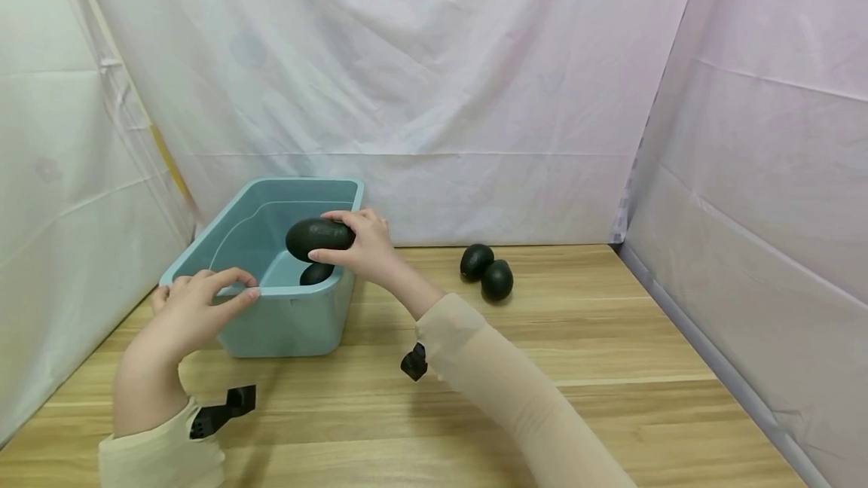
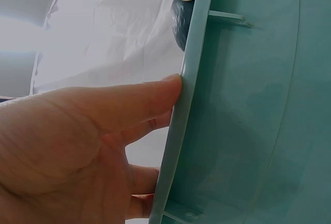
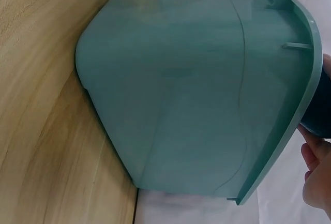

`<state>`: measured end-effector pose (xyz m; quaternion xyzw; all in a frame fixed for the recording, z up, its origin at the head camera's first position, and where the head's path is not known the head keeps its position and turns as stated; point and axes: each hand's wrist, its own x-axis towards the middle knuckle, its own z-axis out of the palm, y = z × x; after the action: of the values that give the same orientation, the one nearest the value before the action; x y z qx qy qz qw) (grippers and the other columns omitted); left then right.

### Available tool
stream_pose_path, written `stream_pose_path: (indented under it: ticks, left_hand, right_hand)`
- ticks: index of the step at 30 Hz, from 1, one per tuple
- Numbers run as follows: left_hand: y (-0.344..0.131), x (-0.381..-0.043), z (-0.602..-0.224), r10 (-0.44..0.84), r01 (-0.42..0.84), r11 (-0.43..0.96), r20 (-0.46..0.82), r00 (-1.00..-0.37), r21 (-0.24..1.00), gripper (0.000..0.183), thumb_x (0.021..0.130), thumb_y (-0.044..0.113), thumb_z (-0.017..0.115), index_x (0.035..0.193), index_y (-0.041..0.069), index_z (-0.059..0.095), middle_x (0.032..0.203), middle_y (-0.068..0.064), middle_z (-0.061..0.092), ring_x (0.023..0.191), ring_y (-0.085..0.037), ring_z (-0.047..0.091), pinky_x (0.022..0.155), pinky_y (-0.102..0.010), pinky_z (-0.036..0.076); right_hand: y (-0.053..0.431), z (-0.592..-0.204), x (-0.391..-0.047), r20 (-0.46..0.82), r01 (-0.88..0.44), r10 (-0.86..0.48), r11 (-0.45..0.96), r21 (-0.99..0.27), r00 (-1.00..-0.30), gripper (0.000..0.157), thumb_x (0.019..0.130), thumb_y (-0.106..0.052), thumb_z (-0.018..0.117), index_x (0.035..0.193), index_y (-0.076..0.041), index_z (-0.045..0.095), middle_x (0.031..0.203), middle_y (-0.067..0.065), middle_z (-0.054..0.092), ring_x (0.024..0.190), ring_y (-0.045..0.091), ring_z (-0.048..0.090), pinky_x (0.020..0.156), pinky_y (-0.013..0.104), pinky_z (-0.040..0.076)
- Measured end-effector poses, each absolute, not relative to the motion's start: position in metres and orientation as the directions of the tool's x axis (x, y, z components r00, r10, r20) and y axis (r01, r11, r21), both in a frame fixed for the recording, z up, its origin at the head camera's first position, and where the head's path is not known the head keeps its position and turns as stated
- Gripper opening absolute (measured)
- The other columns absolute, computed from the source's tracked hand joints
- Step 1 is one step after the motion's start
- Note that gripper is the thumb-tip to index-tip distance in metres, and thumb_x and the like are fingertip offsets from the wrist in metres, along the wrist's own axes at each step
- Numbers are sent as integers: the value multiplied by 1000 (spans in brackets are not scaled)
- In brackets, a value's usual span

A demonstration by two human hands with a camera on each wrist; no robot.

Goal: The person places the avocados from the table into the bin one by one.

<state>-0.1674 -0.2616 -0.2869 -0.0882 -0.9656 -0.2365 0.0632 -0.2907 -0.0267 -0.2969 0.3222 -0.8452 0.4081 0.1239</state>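
My right hand [image 1: 371, 248] grips a dark avocado [image 1: 310, 239] between thumb and fingers, just above the right side of a blue-green plastic bin [image 1: 285, 326]. Below it, inside the bin, a second avocado [image 1: 316, 274] shows partly. At the bin's near left corner, my left hand [image 1: 192, 312] holds the rim, with the thumb [image 2: 165, 92] on the outer side and the fingers reaching over to the inside. The right wrist view has the held avocado [image 3: 318, 110] at the rim, partly cut off by the frame edge.
Two more avocados [image 1: 497, 280] lie side by side on the wooden table [image 1: 576, 352], right of the bin. White cloth [image 1: 475, 89] hangs behind and along both sides. Small black devices [image 1: 414, 362] are strapped at both wrists.
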Motion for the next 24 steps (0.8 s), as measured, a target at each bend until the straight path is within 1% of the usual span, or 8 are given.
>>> stream_pose_path:
  ticks: [6,12,18,24]
  left_hand:
    - [-262,-167,-287,141,198,872,158,-977,448,36,99,47,48,113,15,60,102,-19,50,101,-49,33,87,-71,5]
    - [-262,-167,-287,142,195,873,148,-979,448,38,99,47,47,114,15,59,102,-19,50,102,-50,33,87,-72,4]
    - [-261,-167,-287,142,194,873,149,-979,448,38,99,47,47,115,14,59,100,-17,50,99,-47,34,86,-71,5]
    - [-262,-168,-287,140,192,871,146,-979,452,39,99,47,47,116,14,59,102,-18,50,101,-49,33,89,-73,2]
  right_hand:
    - [-32,-299,-291,472,-650,-448,473,-595,-759,58,79,-45,77,129,-23,59,110,-5,59,106,14,39,89,38,30]
    - [-37,-303,-291,449,-645,-465,498,-580,-763,60,79,-47,76,131,-23,58,111,-5,57,106,13,39,90,37,31]
    - [-41,-306,-291,429,-632,-467,506,-587,-773,60,80,-47,76,132,-24,57,113,-4,57,108,14,39,96,40,29]
    - [-41,-304,-291,402,-629,-491,511,-585,-773,60,80,-48,75,133,-25,56,116,-3,57,109,14,39,98,42,27]
